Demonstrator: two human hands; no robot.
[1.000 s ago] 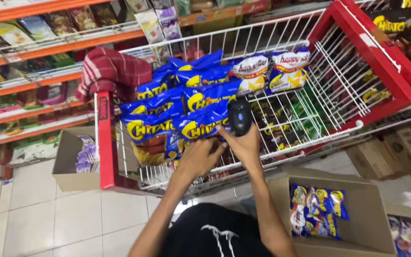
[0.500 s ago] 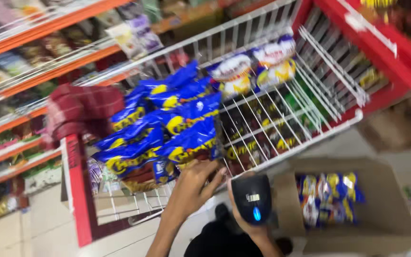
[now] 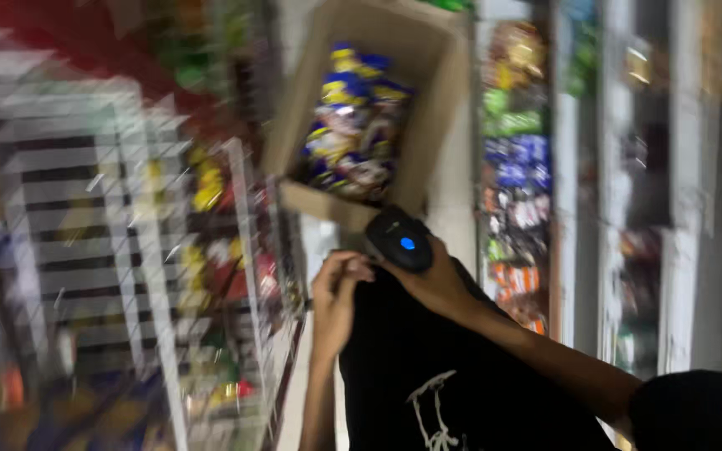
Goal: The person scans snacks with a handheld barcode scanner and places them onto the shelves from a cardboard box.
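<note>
Both forearms are bare, as are the hands: left hand (image 3: 338, 288), right hand (image 3: 434, 282). A black garment (image 3: 428, 367) with a thin white line drawing covers the lower middle of the frame; a black short sleeve (image 3: 695, 413) shows lower right.

black scanner (image 3: 400, 240), seemingly blue-lit

Right hand (image 3: 432, 280) gripping closed; left hand (image 3: 338, 288) curled loosely alongside.
</note>
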